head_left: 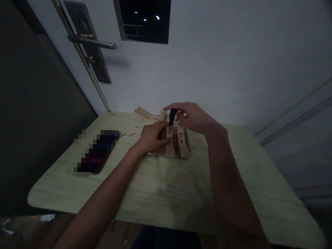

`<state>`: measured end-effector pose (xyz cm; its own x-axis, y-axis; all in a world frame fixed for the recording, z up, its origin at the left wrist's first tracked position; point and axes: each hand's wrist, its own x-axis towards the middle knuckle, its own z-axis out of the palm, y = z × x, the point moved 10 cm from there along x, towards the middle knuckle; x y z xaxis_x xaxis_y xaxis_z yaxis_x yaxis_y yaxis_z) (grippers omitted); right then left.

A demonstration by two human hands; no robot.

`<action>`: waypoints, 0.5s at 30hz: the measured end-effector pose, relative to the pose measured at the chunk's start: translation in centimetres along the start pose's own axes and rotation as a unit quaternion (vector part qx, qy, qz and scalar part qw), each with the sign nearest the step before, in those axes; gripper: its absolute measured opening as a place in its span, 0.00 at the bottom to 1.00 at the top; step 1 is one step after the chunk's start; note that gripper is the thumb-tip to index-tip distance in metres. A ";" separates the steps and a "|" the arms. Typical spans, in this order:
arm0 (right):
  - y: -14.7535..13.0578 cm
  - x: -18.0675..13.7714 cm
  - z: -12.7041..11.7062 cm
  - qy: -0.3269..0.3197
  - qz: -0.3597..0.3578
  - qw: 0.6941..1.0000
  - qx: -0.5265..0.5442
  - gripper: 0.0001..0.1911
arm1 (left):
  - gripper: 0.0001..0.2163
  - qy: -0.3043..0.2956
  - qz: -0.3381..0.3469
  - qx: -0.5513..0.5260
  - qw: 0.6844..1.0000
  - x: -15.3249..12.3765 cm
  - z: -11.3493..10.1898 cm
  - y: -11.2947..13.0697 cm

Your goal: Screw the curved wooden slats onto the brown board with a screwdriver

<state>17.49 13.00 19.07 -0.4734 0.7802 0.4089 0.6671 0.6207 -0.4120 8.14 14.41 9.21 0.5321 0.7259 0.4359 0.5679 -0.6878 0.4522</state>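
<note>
A screwdriver (172, 116) with a black handle stands nearly upright, with the fingers of my right hand (192, 116) closed around its upper end. Its tip meets a pale wooden piece (170, 150), which lies across a brown flat block (156, 151). My left hand (151, 136) rests on the block's left side, fingers stretched out and thumb apart, touching the wooden piece. To the right on the same block lies a second wooden piece (182, 141) with dark holes. Whether a screw sits under the tip is too small to tell.
Several loose screws (132, 134) lie left of the block, beside a phone (99, 151) with a blurred screen. More wooden parts (147, 113) are at the table's back edge. A white door with a metal handle (92, 42) rises behind the pale wood-grain table (163, 193).
</note>
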 end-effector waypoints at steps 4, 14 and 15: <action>0.0 0.1 0.1 -0.012 0.012 1.000 0.007 0.25 | 0.21 0.000 0.003 -0.004 1.000 0.0 -0.1 0.1; -0.3 0.2 -0.1 0.001 0.026 1.000 0.006 0.19 | 0.25 -0.025 -0.023 0.018 0.999 0.0 0.3 -0.6; -0.3 0.2 -0.3 0.006 0.034 0.999 0.001 0.17 | 0.25 -0.026 -0.023 0.019 0.999 0.0 0.3 -0.6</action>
<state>17.34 12.91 19.48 -0.4191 0.8199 0.3900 0.6966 0.5659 -0.4411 8.03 14.82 8.70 0.5362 0.7569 0.3737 0.6150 -0.6535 0.4413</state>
